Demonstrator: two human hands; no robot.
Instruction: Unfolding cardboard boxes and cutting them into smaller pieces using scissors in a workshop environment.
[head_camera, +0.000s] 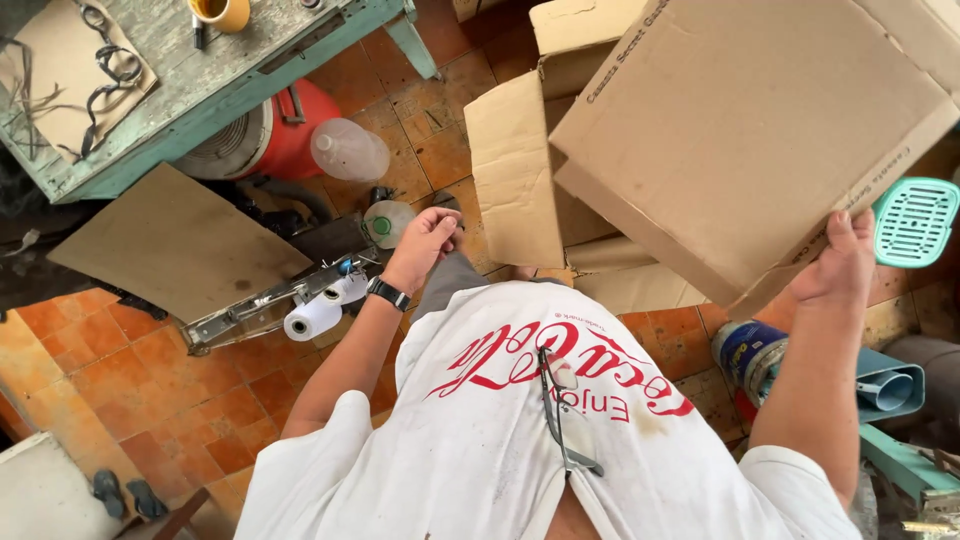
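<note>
Head view: my right hand grasps the big cardboard box at its lower corner, raised above the floor; left hand is clenched. I judge lifting; next needs a second grip.

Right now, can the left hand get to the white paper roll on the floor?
Probably yes. The left hand hangs loosely curled, holding nothing that shows, just above and right of the white paper roll. Nothing lies between them. The right hand holds the cardboard box.

Big cardboard box blocks right side; bottles, tape rolls crowd floor left; tiles beyond open.
</note>
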